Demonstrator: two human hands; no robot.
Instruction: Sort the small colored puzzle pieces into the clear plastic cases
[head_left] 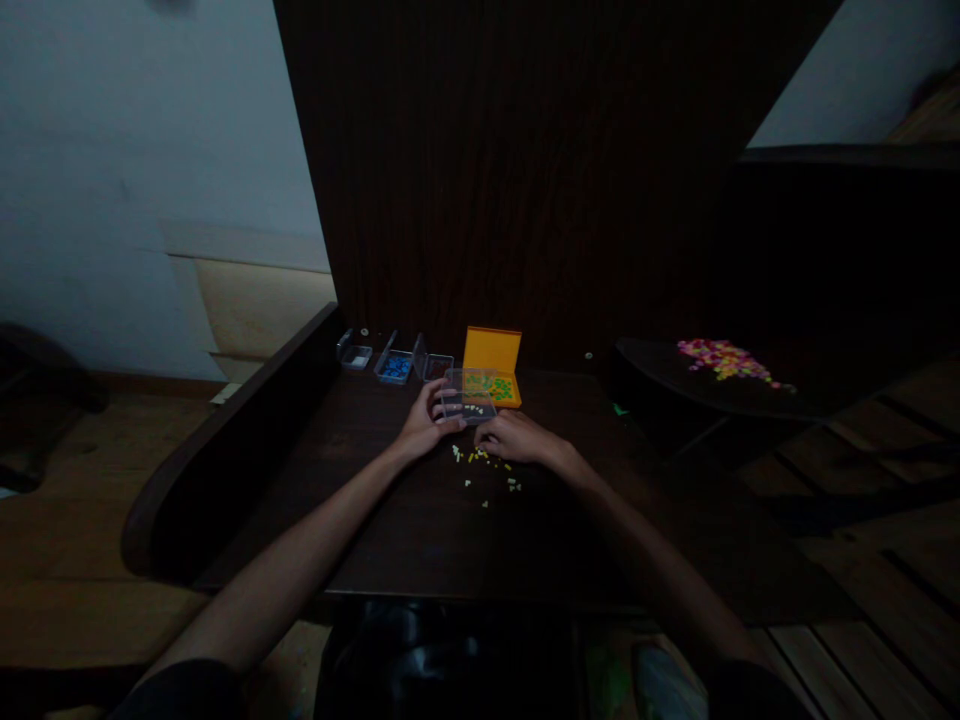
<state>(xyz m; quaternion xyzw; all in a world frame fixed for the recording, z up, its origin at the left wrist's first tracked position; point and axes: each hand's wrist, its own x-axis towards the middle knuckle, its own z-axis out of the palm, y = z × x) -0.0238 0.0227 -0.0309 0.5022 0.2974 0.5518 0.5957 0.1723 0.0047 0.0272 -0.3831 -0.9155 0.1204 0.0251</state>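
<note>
My left hand (431, 418) grips a clear plastic box (469, 402) by its left side, tilted above the dark table, with a few pale pieces inside. Just right of the box, my right hand (510, 438) is closed, fingertips down over the scattered small pieces (480, 456); whatever is between them is too small to make out. These loose pieces are pale and yellow, some lying nearer the table's front. Behind the clear box stands an open orange case (492, 350) with green pieces in it, partly seen through the plastic.
Left of the case are open clear boxes: one with dark red pieces (438, 369), one with blue pieces (396, 368), one with something white (361, 358). A pile of pink and yellow pieces (724, 360) lies on a dark surface at right. A raised wooden side (232, 430) bounds the table's left.
</note>
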